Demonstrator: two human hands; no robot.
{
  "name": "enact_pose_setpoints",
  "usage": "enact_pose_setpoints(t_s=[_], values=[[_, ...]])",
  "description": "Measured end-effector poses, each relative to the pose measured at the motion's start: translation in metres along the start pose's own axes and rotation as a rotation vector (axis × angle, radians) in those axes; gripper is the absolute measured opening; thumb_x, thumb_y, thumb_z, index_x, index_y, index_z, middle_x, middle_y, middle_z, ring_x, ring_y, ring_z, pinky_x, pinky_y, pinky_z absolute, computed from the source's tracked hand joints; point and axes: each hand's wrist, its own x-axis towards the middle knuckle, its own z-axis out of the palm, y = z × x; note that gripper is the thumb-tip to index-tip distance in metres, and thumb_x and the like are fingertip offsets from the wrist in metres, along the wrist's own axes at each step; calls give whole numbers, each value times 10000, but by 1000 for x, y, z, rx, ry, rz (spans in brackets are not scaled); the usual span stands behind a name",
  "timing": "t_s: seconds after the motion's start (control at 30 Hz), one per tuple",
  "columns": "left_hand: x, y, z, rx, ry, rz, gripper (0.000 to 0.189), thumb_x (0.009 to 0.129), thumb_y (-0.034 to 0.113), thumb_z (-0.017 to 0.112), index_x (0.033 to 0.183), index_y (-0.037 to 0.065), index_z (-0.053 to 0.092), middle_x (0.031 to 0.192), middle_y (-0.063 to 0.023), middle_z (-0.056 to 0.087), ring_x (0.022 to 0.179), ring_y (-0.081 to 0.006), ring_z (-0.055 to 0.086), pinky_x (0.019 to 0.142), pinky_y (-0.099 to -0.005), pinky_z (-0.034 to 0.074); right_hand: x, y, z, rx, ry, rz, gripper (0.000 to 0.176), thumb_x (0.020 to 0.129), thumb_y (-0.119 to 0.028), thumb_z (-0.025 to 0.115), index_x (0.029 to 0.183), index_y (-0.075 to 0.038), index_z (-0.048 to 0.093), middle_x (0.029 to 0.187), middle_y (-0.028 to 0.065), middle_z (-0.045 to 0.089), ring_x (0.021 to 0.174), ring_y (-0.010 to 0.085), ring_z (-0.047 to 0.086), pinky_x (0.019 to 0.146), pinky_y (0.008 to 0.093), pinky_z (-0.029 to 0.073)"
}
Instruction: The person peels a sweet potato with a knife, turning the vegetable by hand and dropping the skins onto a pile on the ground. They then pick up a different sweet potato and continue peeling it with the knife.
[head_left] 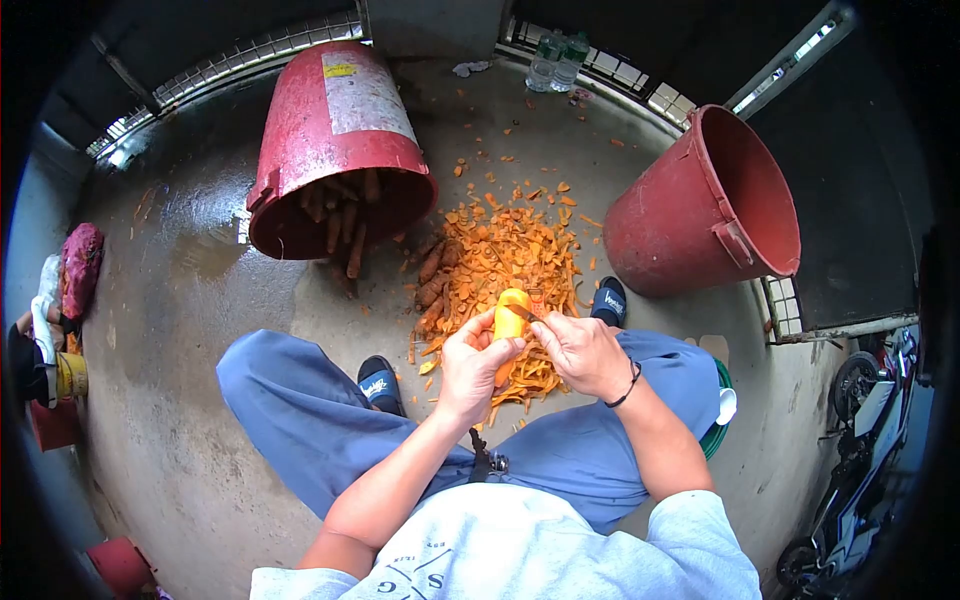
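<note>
My left hand (472,366) is closed around a bright orange peeled carrot (511,318), held upright over the floor between my legs. My right hand (585,355) grips a small knife (520,313), its dark blade lying across the upper part of the carrot. The knife's handle is mostly hidden by my fingers. Below both hands spreads a heap of orange peelings (515,245). Several unpeeled, dirt-brown carrots (430,285) lie along the heap's left edge.
A red barrel (300,120) lies tipped toward me, with carrots (345,220) spilling from its mouth. An upright red barrel (660,220) stands right. Plastic bottles (556,65) are by the far wall. A motorcycle (865,450) and a green hose (716,440) are at right.
</note>
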Motion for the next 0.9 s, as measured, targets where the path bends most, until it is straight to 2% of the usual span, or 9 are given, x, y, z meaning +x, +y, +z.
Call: enact_pose_setpoints(t_s=[0.1,0.17,0.63,0.9], values=[[-5,4,6,-3,-3,39,579,851,34,749,1376,-40,516,948,-46,681,546,-56,538,414,-216,358,0,-8,-6,1,25,-2,177,998,-160,635,866,-47,600,715,190,635,665,408,657,569,482,518],[-6,5,5,-4,2,56,579,853,33,747,1377,-47,513,952,-49,685,549,-53,542,412,-214,361,1,-11,-11,51,118,-21,181,997,-151,638,859,-43,594,714,192,633,664,409,655,562,482,511],[-10,5,7,-23,-12,-5,548,859,29,742,1358,-57,531,944,-52,685,537,-52,546,403,-208,367,2,-1,-9,68,34,-27,192,1001,-132,630,854,-20,580,727,199,608,673,419,644,568,480,494],[-12,1,7,-13,-14,46,553,854,1,745,1362,-65,537,985,-60,706,568,-43,562,440,-198,397,1,-4,-7,104,-26,27,232,1010,-163,628,835,-25,562,710,215,616,672,434,634,575,493,486]])
